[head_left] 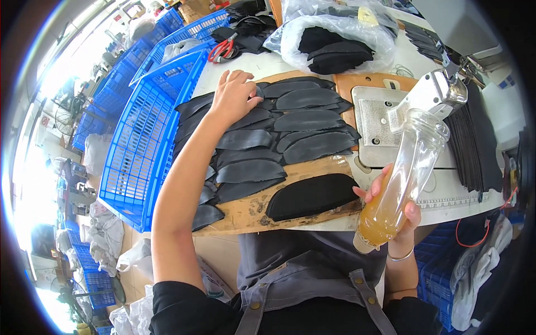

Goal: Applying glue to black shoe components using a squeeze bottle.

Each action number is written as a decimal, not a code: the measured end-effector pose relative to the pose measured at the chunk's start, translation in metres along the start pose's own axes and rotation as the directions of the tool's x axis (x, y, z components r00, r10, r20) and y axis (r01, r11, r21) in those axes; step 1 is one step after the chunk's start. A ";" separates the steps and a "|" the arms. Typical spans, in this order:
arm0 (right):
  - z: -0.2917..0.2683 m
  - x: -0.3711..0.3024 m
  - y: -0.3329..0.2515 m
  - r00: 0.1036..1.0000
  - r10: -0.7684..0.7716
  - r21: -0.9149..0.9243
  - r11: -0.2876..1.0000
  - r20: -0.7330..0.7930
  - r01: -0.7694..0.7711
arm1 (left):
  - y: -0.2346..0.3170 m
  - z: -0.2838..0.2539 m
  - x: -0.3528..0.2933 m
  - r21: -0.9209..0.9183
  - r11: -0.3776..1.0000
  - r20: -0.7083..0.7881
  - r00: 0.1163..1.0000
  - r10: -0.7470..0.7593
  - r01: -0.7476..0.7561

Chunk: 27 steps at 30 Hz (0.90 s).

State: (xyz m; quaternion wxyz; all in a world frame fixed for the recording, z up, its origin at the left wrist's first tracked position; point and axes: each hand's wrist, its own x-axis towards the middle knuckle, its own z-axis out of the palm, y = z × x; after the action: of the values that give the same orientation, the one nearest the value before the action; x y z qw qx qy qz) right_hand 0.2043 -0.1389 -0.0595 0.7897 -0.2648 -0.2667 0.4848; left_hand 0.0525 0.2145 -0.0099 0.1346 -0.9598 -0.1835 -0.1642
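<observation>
My left hand rests at the far left part of the spread black pieces, fingers apart and thumb out, touching them. These pieces are flat, curved and leather-like, overlapping in rows. My right hand is wrapped round a clear plastic bottle in front of the table's right side. Amber liquid sits in the bottle's lower part. The bottle is tilted, with a pale end pointing down toward me. A single black padded-looking piece lies apart on the board's near edge, left of the bottle.
A stained brown board lies under the pieces. Blue plastic crates stand at the left. Red-handled scissors and a clear bag of black pieces are at the back. A white sewing machine stands right, beside stacked dark strips.
</observation>
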 end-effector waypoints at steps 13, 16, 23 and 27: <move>-0.001 0.000 -0.001 1.000 -0.008 0.000 1.000 -0.007 0.008 | -0.002 0.000 -0.003 0.373 0.927 -0.078 0.994 0.072 -0.037; 0.005 0.001 -0.003 1.000 -0.009 -0.122 0.993 -0.021 0.006 | 0.003 -0.011 -0.004 0.458 0.888 -0.076 0.997 -0.021 0.054; 0.000 -0.002 -0.001 1.000 -0.017 -0.125 0.992 -0.020 0.014 | 0.071 -0.085 -0.063 -0.435 0.900 -0.083 0.996 -0.041 0.001; 0.005 0.002 -0.005 0.995 -0.091 0.015 0.996 0.051 0.090 | 0.124 -0.085 -0.143 -0.479 0.873 -0.119 0.992 0.037 -0.090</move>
State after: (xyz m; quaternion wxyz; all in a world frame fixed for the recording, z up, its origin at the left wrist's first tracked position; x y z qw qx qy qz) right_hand 0.2048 -0.1382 -0.0519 0.8054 -0.2349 -0.2956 0.4569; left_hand -0.0473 0.0323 -0.0090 -0.0944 -0.9585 -0.0975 -0.2508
